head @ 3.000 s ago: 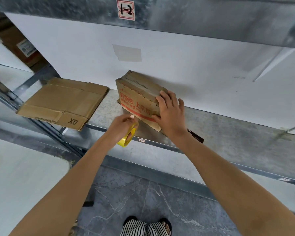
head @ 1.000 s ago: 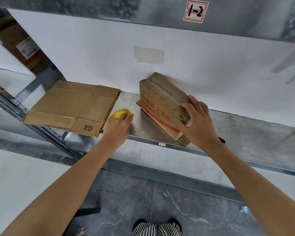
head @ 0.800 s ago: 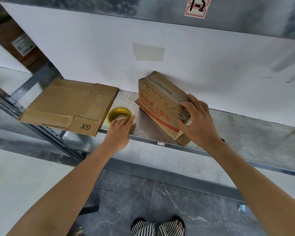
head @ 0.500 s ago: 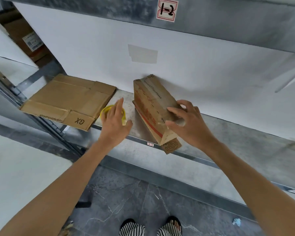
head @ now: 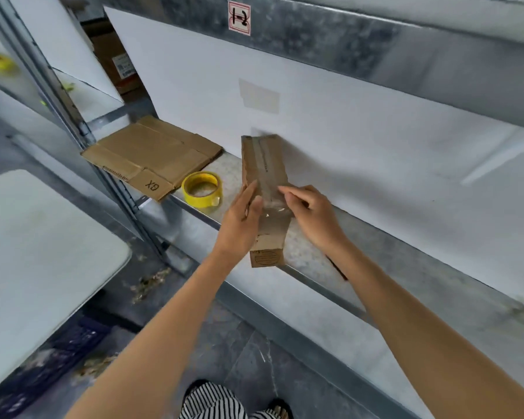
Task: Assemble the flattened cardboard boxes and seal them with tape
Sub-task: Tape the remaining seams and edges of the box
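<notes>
Shelf: left hand flat against box, right hand grip curled round it; overhanging end may tip off

Yellow tape roll; brown cardboard box; black-and-white striped sandals.

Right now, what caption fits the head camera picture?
Left hand and right hand steady a taped box on the shelf, tape roll beside it.

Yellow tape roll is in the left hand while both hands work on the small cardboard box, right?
No. The head view shows the yellow tape roll lying on the metal shelf; left hand and right hand work on the small cardboard box.
</notes>
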